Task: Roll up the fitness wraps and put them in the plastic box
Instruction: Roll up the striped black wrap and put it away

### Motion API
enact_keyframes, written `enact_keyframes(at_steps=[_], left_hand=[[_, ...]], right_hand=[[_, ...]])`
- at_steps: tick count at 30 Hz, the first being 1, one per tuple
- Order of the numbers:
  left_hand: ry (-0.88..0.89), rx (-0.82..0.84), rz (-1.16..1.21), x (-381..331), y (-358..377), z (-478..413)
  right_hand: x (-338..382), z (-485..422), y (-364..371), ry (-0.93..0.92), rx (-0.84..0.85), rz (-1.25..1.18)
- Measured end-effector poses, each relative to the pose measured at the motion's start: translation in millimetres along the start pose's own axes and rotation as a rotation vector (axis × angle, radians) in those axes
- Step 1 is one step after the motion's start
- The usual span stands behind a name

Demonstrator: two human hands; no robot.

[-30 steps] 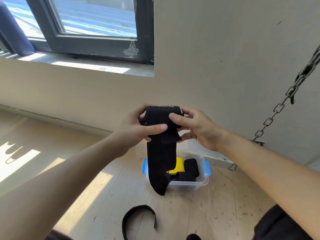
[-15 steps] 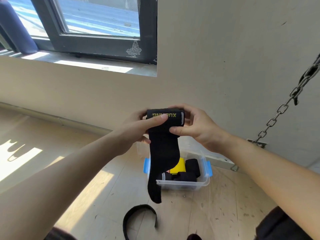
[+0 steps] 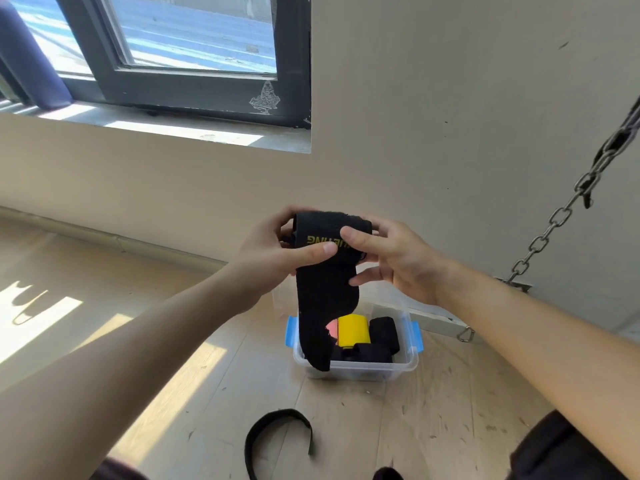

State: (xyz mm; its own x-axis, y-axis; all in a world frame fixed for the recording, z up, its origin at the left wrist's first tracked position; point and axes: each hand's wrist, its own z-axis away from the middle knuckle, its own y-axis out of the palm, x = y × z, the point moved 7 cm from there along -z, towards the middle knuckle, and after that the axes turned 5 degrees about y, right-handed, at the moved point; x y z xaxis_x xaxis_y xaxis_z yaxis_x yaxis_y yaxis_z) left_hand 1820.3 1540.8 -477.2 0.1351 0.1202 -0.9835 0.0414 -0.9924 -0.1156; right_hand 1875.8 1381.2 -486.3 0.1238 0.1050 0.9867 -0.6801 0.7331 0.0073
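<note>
Head camera view, looking down past two bare forearms. Both hands grasp a partly rolled black fabric fitness wrap [image 3: 329,268] with yellow lettering, held in the air in front of a beige wall [image 3: 450,116]. On the left hand [image 3: 270,258], the thumb lies across the front of the roll just under the lettering, and the fingers curl around its far side, mostly hidden. On the right hand [image 3: 398,261], the thumb presses on the front of the roll over the end of the lettering; the other fingers reach behind, and one lower finger points left just under the roll. The lettering reads upside down and is partly covered by the thumbs. The unrolled tail of the wrap hangs straight down and hides the left part of a clear plastic box [image 3: 408,362] with blue side clips, which stands on the pale wooden floor [image 3: 433,427] near the wall. Inside the box lie a yellow roll [image 3: 353,330] and rolled black wraps [image 3: 384,330]; a small pink patch shows beside the yellow roll, too hidden to identify. Nearer, a curled black strap [image 3: 277,424] lies on the floor. A metal chain [image 3: 568,209] hangs at the right. A dark-framed window [image 3: 194,88] is at far left.
</note>
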Motion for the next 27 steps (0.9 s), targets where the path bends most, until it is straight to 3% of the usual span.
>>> enact_keyframes(at_steps=[5, 11, 17, 22, 27], left_hand=[[-0.085, 0.087, -0.088, 6.3, 2.1, -0.1], [-0.224, 0.188, 0.001, 12.3, 7.2, 3.9], [-0.166, 0.153, 0.021, 10.2, 2.4, 0.3], [-0.104, 0.084, 0.061, 8.9, -6.0, -3.5], [-0.05, 0.067, 0.026, 7.3, -3.0, -0.9]], right_hand=[[3.0, 0.3, -1.9, -0.036, -0.009, -0.087], [3.7, 0.2, -4.9, -0.091, -0.053, -0.079], [3.5, 0.5, -1.8, -0.059, -0.019, -0.026], [-3.5, 4.1, 5.8, 0.085, 0.083, 0.009], [-3.9, 2.5, 7.2, 0.107, 0.033, -0.01]])
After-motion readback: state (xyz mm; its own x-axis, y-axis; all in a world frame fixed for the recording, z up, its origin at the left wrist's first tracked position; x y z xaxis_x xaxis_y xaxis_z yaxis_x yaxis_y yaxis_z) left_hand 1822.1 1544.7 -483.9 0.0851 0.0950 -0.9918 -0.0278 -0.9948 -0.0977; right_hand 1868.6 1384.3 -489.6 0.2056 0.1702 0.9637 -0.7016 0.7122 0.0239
